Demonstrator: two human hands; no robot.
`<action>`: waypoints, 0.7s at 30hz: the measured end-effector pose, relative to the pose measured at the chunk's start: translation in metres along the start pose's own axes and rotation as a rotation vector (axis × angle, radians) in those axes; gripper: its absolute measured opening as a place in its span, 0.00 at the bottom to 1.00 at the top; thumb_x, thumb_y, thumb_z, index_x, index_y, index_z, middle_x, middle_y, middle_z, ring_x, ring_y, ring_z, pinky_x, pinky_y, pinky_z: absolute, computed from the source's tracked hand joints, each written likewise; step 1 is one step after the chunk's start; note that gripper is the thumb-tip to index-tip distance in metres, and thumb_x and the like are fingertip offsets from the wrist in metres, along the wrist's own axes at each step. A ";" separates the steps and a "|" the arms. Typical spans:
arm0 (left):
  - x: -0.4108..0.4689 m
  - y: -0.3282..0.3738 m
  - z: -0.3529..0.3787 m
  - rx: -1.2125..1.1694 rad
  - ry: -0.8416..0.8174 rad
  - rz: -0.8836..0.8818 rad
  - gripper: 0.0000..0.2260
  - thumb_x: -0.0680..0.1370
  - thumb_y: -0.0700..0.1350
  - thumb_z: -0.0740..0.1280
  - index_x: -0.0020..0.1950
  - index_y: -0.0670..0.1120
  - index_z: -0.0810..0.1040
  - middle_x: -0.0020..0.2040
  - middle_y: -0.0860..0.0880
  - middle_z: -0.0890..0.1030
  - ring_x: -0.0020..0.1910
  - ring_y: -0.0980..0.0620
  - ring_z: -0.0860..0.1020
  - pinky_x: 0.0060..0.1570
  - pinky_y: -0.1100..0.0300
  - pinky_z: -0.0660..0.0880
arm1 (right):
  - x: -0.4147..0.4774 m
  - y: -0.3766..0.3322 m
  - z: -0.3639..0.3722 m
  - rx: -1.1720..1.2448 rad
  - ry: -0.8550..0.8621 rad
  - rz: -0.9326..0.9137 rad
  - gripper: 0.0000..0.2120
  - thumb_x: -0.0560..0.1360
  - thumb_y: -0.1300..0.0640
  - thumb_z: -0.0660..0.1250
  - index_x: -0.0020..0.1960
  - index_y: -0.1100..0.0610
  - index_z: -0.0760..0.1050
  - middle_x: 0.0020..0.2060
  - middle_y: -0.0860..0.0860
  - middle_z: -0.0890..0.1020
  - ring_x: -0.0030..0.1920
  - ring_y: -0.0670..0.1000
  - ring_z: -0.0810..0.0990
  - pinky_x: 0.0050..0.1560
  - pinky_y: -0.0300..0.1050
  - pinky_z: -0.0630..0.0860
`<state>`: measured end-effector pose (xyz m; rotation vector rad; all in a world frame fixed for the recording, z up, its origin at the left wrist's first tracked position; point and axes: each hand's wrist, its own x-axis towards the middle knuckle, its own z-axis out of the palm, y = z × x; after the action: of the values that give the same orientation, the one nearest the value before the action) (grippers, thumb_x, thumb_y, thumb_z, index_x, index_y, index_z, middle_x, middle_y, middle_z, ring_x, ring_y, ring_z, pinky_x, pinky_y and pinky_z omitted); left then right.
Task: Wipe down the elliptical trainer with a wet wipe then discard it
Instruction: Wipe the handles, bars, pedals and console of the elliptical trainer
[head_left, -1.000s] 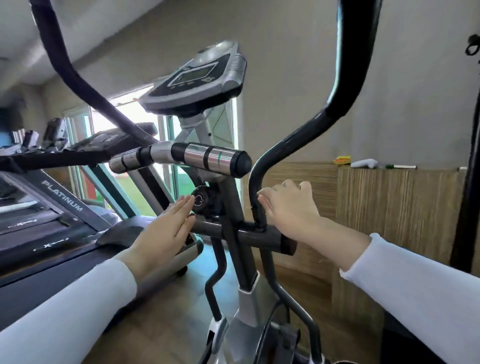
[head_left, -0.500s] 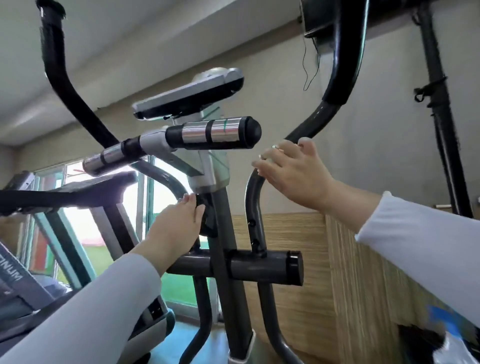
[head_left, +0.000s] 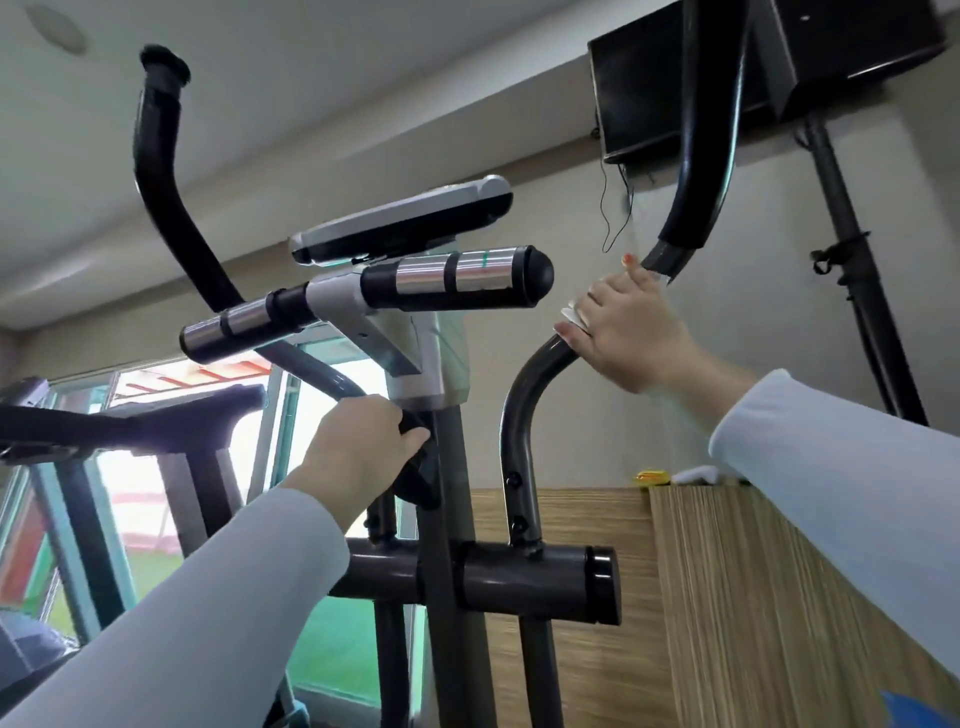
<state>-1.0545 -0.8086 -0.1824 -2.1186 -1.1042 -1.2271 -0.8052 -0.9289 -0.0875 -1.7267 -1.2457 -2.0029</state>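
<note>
Upward is where both hands have gone since a second ago. Nearest me, my left hand (head_left: 358, 447) clamps the black knob (head_left: 418, 467) on the mast (head_left: 457, 519), steadying the elliptical trainer (head_left: 415, 364). Farther out, my right hand (head_left: 623, 327) curls round the right swing handlebar (head_left: 511, 431) at its bend, with the white wet wipe (head_left: 570, 316) squeezed between fingers and tube. I judge I'm mid-wipe on this bar. Next I should keep the wipe wrapped and slide up to the black foam grip (head_left: 701, 156). The bar's long axis rises from the crossbar (head_left: 519, 582), leans right, then points upward.
</note>
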 end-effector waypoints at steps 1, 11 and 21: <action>0.000 0.001 0.000 -0.011 0.010 -0.013 0.17 0.80 0.56 0.58 0.47 0.44 0.78 0.34 0.50 0.75 0.34 0.52 0.74 0.37 0.61 0.70 | 0.001 -0.009 -0.002 -0.014 -0.031 -0.016 0.35 0.79 0.40 0.37 0.64 0.55 0.76 0.56 0.57 0.80 0.63 0.60 0.73 0.75 0.57 0.47; -0.009 0.009 0.017 -0.090 0.104 -0.077 0.17 0.81 0.52 0.57 0.35 0.46 0.68 0.32 0.50 0.70 0.33 0.50 0.71 0.33 0.59 0.64 | -0.023 -0.101 0.022 -0.190 -0.202 -0.486 0.28 0.83 0.45 0.41 0.62 0.59 0.74 0.58 0.57 0.76 0.65 0.61 0.70 0.75 0.63 0.41; -0.009 0.005 0.020 -0.209 0.154 -0.120 0.17 0.80 0.51 0.60 0.32 0.48 0.66 0.29 0.51 0.70 0.28 0.56 0.67 0.34 0.61 0.65 | 0.006 -0.047 -0.004 -0.091 -0.164 -0.138 0.20 0.84 0.52 0.45 0.63 0.52 0.74 0.53 0.55 0.80 0.60 0.61 0.75 0.74 0.60 0.51</action>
<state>-1.0425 -0.8010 -0.2001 -2.0883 -1.0896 -1.5955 -0.8404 -0.9004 -0.1034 -1.9310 -1.3791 -2.0585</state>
